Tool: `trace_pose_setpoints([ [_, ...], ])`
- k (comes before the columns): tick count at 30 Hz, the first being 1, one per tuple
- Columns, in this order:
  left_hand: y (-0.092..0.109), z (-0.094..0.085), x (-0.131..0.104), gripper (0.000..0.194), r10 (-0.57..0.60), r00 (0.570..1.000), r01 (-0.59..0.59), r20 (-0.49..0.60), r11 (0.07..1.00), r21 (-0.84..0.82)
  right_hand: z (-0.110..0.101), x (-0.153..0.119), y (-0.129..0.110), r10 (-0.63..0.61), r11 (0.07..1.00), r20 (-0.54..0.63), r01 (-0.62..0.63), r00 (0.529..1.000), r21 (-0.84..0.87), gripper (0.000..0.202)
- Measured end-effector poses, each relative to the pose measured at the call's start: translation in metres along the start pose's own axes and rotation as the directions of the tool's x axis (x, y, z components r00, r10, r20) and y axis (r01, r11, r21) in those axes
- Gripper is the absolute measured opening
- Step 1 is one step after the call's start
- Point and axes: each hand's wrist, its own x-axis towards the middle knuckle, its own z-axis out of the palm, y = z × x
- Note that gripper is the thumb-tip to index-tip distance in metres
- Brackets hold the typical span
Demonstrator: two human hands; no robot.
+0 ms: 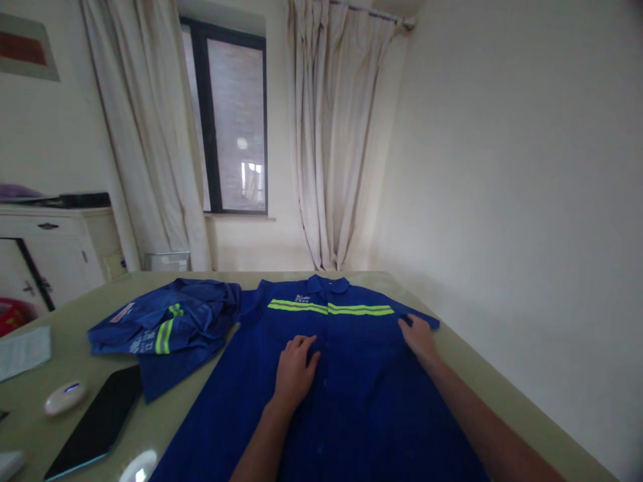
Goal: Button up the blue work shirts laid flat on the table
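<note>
Shirt (364, 385) under left hand (295, 371), right hand (418, 338) at sleeve (431, 322); cabinet drawer (25, 226) closed.

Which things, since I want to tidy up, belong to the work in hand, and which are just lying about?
In hand:
shirt, spread out
left hand, on or just over it
right hand, at its sleeve

Lying about:
bunched garment, untouched; may belong too
dark device
lit white oval
second oval
sheet

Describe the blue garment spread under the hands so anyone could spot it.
On the pale green tabletop, look beneath the left hand. There a dark blue cloth garment lies spread, collar toward the far edge. Unlike the rumpled blue cloth garment at its left, it lies flat, a yellow-green band crossing its chest.
</note>
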Motion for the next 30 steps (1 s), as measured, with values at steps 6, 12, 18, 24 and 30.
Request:
trace_pose_setpoints([
  [6, 0.016, 0.011, -0.012, 0.056, 0.060, 0.970, -0.200, 0.235, 0.746, 0.635, 0.014, -0.097, -0.027, -0.356, 0.925, 0.278, 0.378, 0.892, -0.029, 0.059],
  [12, 0.010, 0.025, 0.014, 0.058, -0.036, 0.990, -0.077, 0.137, 0.674, 0.735, 0.043, -0.131, -0.055, -0.334, 0.888, 0.635, 0.459, 0.696, -0.036, 0.071],
  [18, 0.007, 0.034, 0.049, 0.055, -0.072, 0.997, 0.030, 0.026, 0.675, 0.737, 0.070, -0.070, -0.054, -0.394, 0.841, 0.690, 0.541, 0.607, 0.004, 0.069],
  [24, 0.028, 0.032, 0.056, 0.040, 0.022, 0.997, -0.064, 0.068, 0.703, 0.708, 0.093, -0.041, -0.054, -0.435, 0.830, 0.657, 0.557, 0.616, 0.027, 0.064],
  [30, 0.035, 0.027, -0.027, 0.044, -0.016, 0.990, -0.087, 0.143, 0.726, 0.682, 0.098, -0.034, -0.051, -0.537, 0.823, 0.499, 0.552, 0.680, 0.132, 0.055],
])
